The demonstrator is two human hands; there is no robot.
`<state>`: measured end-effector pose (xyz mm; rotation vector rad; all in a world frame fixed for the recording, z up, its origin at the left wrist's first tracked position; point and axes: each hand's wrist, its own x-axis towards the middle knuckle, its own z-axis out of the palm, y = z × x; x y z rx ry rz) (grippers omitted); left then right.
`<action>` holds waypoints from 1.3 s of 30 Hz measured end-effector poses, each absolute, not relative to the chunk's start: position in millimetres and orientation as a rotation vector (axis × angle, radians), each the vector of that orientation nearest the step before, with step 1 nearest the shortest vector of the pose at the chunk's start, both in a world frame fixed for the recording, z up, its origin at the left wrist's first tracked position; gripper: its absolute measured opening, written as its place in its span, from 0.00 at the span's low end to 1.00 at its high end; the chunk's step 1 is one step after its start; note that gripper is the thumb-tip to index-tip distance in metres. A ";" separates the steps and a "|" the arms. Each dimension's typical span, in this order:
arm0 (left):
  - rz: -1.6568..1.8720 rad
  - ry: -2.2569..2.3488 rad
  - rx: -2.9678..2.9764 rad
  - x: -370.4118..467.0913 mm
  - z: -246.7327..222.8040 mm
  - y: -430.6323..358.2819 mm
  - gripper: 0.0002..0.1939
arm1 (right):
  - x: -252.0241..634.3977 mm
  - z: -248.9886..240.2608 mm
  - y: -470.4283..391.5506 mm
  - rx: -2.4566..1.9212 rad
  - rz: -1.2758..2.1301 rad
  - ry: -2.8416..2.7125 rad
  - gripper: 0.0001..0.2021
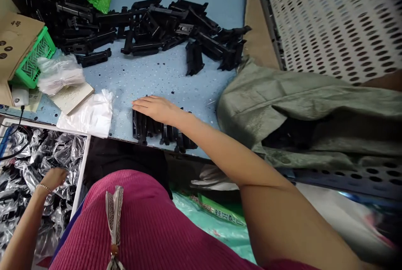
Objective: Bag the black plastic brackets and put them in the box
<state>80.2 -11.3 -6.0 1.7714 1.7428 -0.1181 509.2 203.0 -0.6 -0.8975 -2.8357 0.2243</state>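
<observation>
My right hand (155,107) lies flat, fingers stretched out, over the left end of a row of black plastic parts (168,134) at the table's near edge. The parts stand side by side, and the hand covers some of their tops. At the lower left, my left hand (55,178), with a beaded bracelet at the wrist, is over a white-rimmed bin (82,165) of black parts in clear bags (27,169). Its fingers are turned down and hidden from view.
A loose pile of black parts (150,25) spreads across the back of the blue table (141,77). White plastic bags (94,113), a green basket (29,63) and a cardboard box (15,44) are at left. Grey-green cloth (251,98) and a perforated panel (339,19) bound the right.
</observation>
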 end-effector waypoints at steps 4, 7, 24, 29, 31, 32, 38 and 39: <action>0.480 1.807 1.996 144.5 -1.8 57.6 0.20 | 518.9 14.2 196.6 -1.018 0.294 -2.638 0.14; 0.620 1.838 2.192 199.9 -8.6 106.5 0.14 | 519.1 18.0 180.9 -1.280 0.622 -2.300 0.14; 0.544 1.663 2.245 168.2 14.4 141.4 0.15 | 372.5 -15.5 146.5 -0.937 1.894 -0.567 0.12; 0.537 1.742 2.192 162.4 10.5 151.1 0.24 | 412.4 -16.3 111.1 -0.757 2.291 -0.509 0.08; 0.588 1.679 2.161 157.9 9.7 149.7 0.31 | 417.8 -23.9 99.2 -0.712 2.520 -0.383 0.07; 0.595 1.649 2.158 156.6 9.9 145.9 0.33 | 417.0 -28.8 95.6 -0.689 2.603 -0.305 0.07; 0.579 1.307 2.470 184.3 21.2 89.6 0.39 | 389.4 -43.6 98.6 -0.648 2.556 -0.243 0.10; 0.574 1.209 2.500 191.5 25.9 80.0 0.39 | 384.7 -41.9 97.8 -0.688 2.481 -0.306 0.10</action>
